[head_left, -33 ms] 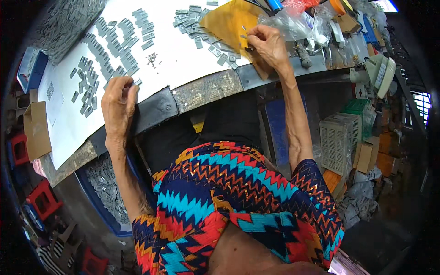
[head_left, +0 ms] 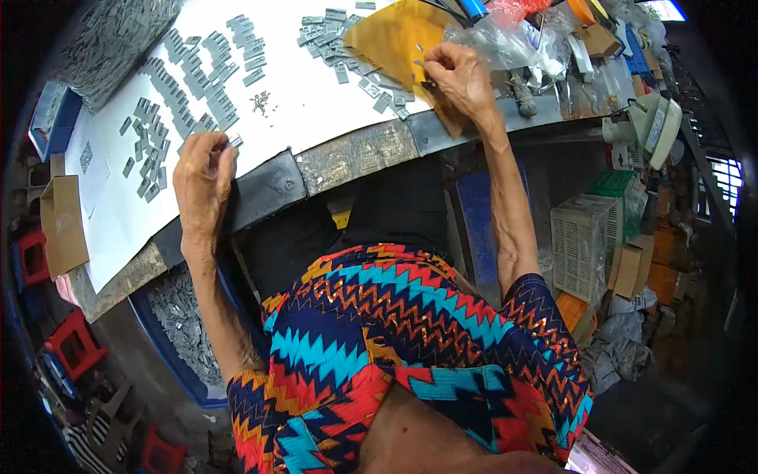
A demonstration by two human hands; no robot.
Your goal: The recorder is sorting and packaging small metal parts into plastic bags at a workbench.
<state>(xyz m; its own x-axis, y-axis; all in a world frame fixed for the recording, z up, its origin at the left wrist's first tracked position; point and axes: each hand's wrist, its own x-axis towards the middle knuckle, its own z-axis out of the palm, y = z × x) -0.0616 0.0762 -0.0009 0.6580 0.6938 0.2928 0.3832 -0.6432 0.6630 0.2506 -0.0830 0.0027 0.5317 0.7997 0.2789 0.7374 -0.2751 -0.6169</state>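
My left hand (head_left: 202, 174) rests at the near edge of the white work sheet (head_left: 292, 118). Its fingers are curled in, closed on a small grey flat piece (head_left: 234, 141) that shows at the fingertips. Just beyond it, overlapping rows of similar grey pieces (head_left: 167, 88) run away from me. Over an amber sheet (head_left: 395, 39), my right hand (head_left: 466, 83) is closed in a pinch; what its fingertips hold is too small to make out. Beside that sheet lies a loose pile of grey pieces (head_left: 324, 35). Tiny dark bits (head_left: 260, 101) are scattered between the hands.
A large heap of grey pieces (head_left: 114, 47) stands at the far left, near a blue bin (head_left: 59, 126) and an open cardboard box (head_left: 65, 225). Clear plastic bags (head_left: 521, 47) crowd the right end. Below the table edge sits a blue tray (head_left: 189, 379) of grey parts.
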